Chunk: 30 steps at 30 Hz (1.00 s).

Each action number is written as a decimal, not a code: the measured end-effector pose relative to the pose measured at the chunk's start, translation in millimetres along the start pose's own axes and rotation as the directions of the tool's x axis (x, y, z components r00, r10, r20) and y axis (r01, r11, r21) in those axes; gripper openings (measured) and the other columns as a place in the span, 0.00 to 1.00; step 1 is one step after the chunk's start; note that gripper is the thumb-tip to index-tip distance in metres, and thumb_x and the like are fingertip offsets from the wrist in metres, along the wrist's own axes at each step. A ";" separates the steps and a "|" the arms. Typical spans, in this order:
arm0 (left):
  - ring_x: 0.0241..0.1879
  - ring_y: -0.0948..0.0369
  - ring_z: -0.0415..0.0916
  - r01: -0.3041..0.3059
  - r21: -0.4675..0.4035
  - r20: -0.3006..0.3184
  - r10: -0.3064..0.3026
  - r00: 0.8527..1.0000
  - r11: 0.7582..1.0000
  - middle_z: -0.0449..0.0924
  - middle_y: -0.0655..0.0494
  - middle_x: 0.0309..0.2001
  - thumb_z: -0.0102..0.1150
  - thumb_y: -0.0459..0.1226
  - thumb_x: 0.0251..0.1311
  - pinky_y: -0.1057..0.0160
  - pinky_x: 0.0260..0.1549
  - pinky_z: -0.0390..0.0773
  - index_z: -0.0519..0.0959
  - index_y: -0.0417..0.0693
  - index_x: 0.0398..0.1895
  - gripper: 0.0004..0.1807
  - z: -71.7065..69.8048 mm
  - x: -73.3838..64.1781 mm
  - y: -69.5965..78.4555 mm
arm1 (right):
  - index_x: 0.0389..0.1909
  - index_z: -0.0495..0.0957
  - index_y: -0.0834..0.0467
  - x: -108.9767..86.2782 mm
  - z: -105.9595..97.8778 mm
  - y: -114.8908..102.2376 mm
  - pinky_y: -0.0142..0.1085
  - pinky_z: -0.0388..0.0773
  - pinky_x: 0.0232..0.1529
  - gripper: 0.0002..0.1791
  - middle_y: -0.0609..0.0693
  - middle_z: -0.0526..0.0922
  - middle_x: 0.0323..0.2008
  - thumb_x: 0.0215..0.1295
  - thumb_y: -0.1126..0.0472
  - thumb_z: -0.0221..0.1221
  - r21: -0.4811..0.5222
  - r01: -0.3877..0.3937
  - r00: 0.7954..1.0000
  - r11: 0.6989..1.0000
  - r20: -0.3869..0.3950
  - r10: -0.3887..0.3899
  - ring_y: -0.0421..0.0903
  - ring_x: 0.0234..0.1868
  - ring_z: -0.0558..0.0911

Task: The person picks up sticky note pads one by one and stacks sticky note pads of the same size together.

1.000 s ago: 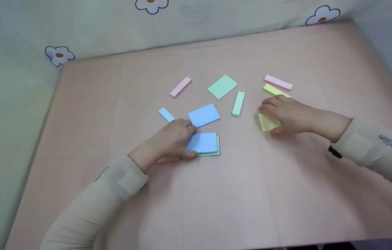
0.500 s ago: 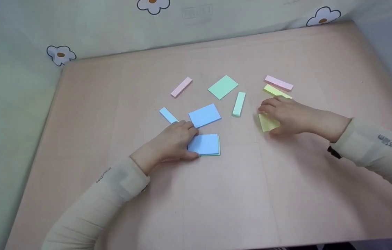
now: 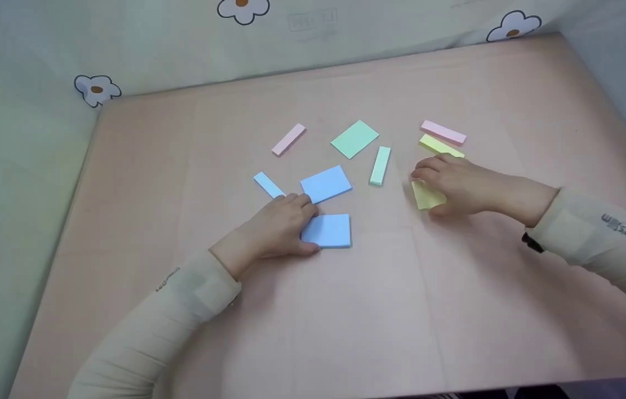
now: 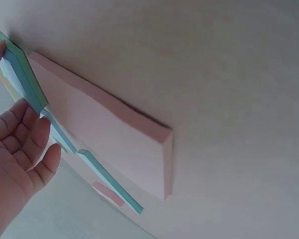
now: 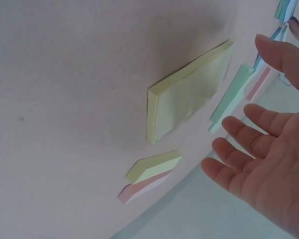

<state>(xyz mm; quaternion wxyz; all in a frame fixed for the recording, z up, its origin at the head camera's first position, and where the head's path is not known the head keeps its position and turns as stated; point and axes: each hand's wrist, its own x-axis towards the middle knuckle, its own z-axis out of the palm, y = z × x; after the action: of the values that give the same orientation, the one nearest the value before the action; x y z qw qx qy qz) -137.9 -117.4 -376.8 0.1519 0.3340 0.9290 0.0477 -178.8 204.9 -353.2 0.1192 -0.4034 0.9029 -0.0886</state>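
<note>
My left hand (image 3: 282,224) grips the left end of a blue sticky note pad (image 3: 332,231), thumb on the near edge and fingers on the far edge. A green pad (image 4: 34,82) lies under it, its edge showing in the left wrist view. Beneath the left wrist is a large pink sticky note pad (image 4: 104,124), hidden by the hand in the head view. My right hand (image 3: 459,185) hovers over a yellow sticky note pad (image 3: 427,196). Its fingers are relaxed and spread, apart from that pad (image 5: 187,94) in the right wrist view.
Beyond the hands lie another blue pad (image 3: 326,184), a green pad (image 3: 355,139), and narrow strips in blue (image 3: 268,184), pink (image 3: 289,139) and mint (image 3: 380,165). A yellow strip (image 3: 441,146) and a pink strip (image 3: 443,133) lie side by side behind the right hand.
The blue pad has shifted slightly right and nearer with my left hand, covering the green edge that showed beneath it. My right hand stays over the yellow pad.
</note>
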 end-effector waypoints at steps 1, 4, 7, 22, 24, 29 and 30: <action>0.43 0.57 0.67 0.005 0.000 0.004 -0.005 1.000 1.000 0.72 0.50 0.47 0.58 0.56 0.51 0.57 0.48 0.68 0.71 0.43 0.55 0.33 -0.1 0.0 0.1 | 0.52 0.67 0.68 0.1 -0.3 -0.2 0.53 0.62 0.54 0.31 0.62 0.70 0.52 0.46 0.63 0.65 0.003 -0.002 1.000 1.000 0.003 0.002 0.62 0.55 0.65; 0.44 0.57 0.67 0.015 0.007 0.021 -0.015 1.000 1.000 0.72 0.50 0.48 0.57 0.57 0.50 0.56 0.49 0.68 0.70 0.44 0.56 0.35 -0.2 0.0 -0.1 | 0.53 0.67 0.68 0.7 -1.0 -0.9 0.53 0.62 0.55 0.32 0.61 0.70 0.52 0.46 0.63 0.65 0.010 -0.007 1.000 1.000 0.008 0.007 0.62 0.55 0.65; 0.47 0.56 0.67 0.024 0.023 0.044 -0.025 0.999 0.999 0.71 0.50 0.51 0.57 0.58 0.49 0.54 0.51 0.67 0.68 0.45 0.58 0.36 -0.3 -0.1 -0.3 | 0.54 0.67 0.68 1.8 -1.7 -1.8 0.53 0.62 0.55 0.32 0.61 0.70 0.53 0.46 0.63 0.65 0.015 -0.006 1.000 1.000 0.011 0.006 0.61 0.55 0.65; 0.44 0.55 0.68 0.033 0.037 0.072 -0.036 0.997 0.999 0.70 0.49 0.47 0.58 0.48 0.47 0.55 0.47 0.68 0.67 0.43 0.57 0.34 -0.7 -1.2 0.8 | 0.56 0.66 0.67 2.8 -0.2 -2.3 0.52 0.62 0.56 0.34 0.61 0.70 0.53 0.47 0.62 0.65 0.026 -0.001 1.000 1.000 0.021 0.001 0.61 0.56 0.65; 0.44 0.55 0.68 0.030 0.059 0.075 -0.034 0.997 0.998 0.71 0.48 0.48 0.57 0.49 0.47 0.54 0.48 0.68 0.67 0.41 0.57 0.34 -1.3 -1.0 2.4 | 0.56 0.66 0.67 3.1 -0.2 -2.7 0.52 0.62 0.56 0.34 0.61 0.69 0.54 0.47 0.61 0.65 0.027 -0.007 1.000 1.000 0.023 0.006 0.60 0.56 0.64; 0.46 0.54 0.67 0.032 0.085 0.086 -0.039 0.996 0.996 0.71 0.46 0.50 0.56 0.51 0.48 0.53 0.52 0.67 0.67 0.39 0.58 0.36 -3.1 0.0 5.9 | 0.56 0.65 0.68 4.0 0.3 -2.4 0.52 0.61 0.57 0.34 0.62 0.69 0.54 0.47 0.61 0.65 0.024 -0.018 0.999 1.000 0.029 0.017 0.61 0.57 0.64; 0.46 0.54 0.67 0.033 0.083 0.086 -0.040 0.996 0.996 0.71 0.46 0.50 0.56 0.52 0.48 0.53 0.53 0.66 0.67 0.39 0.58 0.36 -3.1 0.4 6.2 | 0.56 0.65 0.68 4.0 0.4 -2.1 0.52 0.61 0.57 0.34 0.62 0.69 0.54 0.47 0.61 0.65 0.023 -0.015 1.000 1.000 0.027 0.014 0.61 0.57 0.64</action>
<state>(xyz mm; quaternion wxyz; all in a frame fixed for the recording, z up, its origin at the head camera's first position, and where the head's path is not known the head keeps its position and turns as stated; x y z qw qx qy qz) -135.4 -112.3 -372.7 0.1794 0.3248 0.9286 -0.0079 -179.8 200.4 -353.6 0.1366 -0.3967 0.9030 -0.0925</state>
